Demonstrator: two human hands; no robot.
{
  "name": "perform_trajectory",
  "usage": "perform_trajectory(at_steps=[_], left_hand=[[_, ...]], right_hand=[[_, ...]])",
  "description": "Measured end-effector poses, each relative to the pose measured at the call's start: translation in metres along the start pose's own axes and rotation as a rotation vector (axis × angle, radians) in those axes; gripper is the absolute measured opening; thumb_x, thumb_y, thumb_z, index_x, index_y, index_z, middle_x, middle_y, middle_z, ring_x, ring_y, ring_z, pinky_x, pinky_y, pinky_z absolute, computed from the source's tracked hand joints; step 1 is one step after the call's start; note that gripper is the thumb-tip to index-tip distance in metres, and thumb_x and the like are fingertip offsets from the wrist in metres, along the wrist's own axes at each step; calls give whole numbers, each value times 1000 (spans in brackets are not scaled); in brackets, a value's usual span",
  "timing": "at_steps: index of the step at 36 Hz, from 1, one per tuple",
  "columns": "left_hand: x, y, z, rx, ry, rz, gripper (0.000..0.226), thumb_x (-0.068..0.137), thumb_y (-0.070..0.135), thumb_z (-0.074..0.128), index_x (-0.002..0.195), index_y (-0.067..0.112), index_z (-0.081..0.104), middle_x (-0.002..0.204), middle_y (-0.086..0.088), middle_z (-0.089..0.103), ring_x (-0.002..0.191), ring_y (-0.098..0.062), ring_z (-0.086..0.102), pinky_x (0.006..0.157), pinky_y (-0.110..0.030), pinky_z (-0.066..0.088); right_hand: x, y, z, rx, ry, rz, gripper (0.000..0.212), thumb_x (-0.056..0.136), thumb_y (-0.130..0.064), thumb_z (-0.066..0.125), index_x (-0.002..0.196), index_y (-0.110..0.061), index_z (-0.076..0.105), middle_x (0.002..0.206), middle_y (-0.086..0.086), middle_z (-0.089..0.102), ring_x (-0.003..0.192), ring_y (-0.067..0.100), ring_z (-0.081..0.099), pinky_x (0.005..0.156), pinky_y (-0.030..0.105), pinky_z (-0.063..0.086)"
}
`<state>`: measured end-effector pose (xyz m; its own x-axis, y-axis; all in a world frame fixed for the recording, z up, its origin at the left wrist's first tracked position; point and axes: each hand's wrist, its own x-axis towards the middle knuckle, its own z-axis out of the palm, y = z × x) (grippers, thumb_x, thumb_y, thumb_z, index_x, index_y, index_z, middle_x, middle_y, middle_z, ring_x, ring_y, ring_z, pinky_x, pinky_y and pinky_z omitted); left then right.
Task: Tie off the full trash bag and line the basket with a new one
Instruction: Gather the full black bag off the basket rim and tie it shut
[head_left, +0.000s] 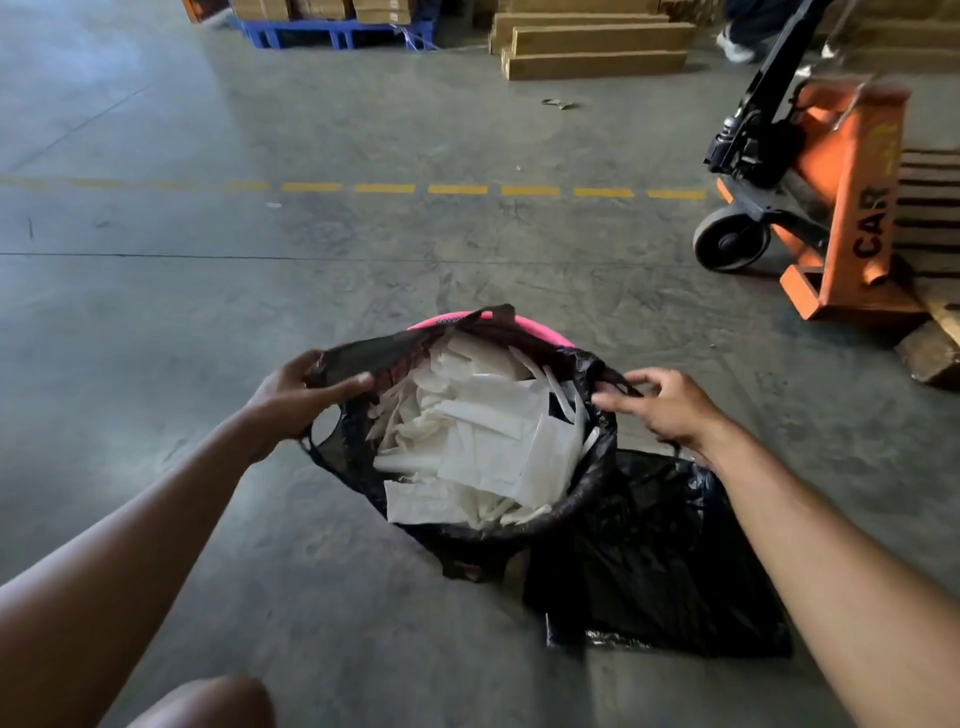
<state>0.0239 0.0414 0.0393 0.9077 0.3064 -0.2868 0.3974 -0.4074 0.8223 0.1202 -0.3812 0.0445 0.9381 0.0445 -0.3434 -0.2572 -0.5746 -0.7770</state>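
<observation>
A pink basket (540, 333) stands on the concrete floor, lined with a black trash bag (592, 488) full of white paper scraps (483, 436). My left hand (296, 400) grips the bag's left rim and has it pulled up off the basket. My right hand (670, 405) is at the right rim, fingertips pinching the bag's edge. A second black bag (670, 566) lies flat on the floor right beside the basket, under my right forearm.
An orange pallet jack (831, 208) stands at the right with a wooden pallet (930, 218) behind it. Cardboard boxes (597, 47) and a blue pallet (337, 32) sit at the back. A dashed yellow line (457, 189) crosses the floor. Someone's shoe (735, 47) shows far back.
</observation>
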Motion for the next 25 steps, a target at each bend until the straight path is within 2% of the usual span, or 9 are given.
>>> perform_trajectory(at_steps=[3,5,7,8,10,13,17,22,25], left_hand=[[-20,-16,1,4,-207,-128,47,71,52,87,104,23,70,96,8,74,92,-14,67,81,-28,54],[-32,-25,4,-114,-274,-200,45,83,44,80,113,13,69,102,-5,79,92,-15,73,89,-35,56],[-45,-30,9,-186,-250,-224,34,96,35,68,116,8,67,105,-15,78,82,-15,77,79,-32,55],[-51,-32,11,-188,-207,-208,25,100,31,64,112,9,67,102,-17,77,73,-13,75,70,-28,52],[-58,-37,14,-158,-86,-150,14,103,22,59,101,12,68,92,-15,73,57,-12,67,58,-24,47],[-67,-44,6,-130,-32,-93,14,102,14,60,97,7,72,74,-10,63,53,-19,52,58,-30,41],[-83,-35,-15,-131,-40,-23,11,101,6,59,101,2,69,65,-8,61,45,-14,52,49,-23,45],[-81,-2,-43,-146,107,156,17,103,-1,51,102,7,66,71,-8,65,41,-12,58,46,-21,49],[-68,17,-47,-48,127,236,21,102,2,55,97,17,70,61,5,71,44,-9,61,47,-15,43]], right_hand=[[-24,20,3,-65,-167,167,49,60,-54,91,80,-12,73,66,1,71,62,19,64,61,29,50],[-39,30,9,78,-290,264,58,65,-43,91,91,5,74,85,19,78,75,30,71,79,44,61],[-52,35,14,250,-284,284,52,72,-25,87,105,11,72,104,29,74,92,37,70,95,54,57],[-56,39,16,290,-250,278,45,74,-20,85,105,11,72,104,27,75,93,35,70,92,50,59],[-63,46,21,266,-140,229,31,77,-20,85,94,0,70,90,15,73,83,25,66,66,29,56],[-79,48,25,254,-103,159,17,84,-11,79,79,-10,63,74,5,62,68,14,57,48,16,45],[-96,39,10,329,-155,65,15,86,-3,74,76,-13,69,71,-2,62,57,4,56,46,12,45],[-79,14,-29,44,223,-194,23,90,-32,71,81,-12,79,54,-2,66,48,9,50,55,29,37],[-71,-16,-37,-66,343,-278,24,89,-36,69,81,-17,80,64,2,70,60,13,58,63,31,42]])
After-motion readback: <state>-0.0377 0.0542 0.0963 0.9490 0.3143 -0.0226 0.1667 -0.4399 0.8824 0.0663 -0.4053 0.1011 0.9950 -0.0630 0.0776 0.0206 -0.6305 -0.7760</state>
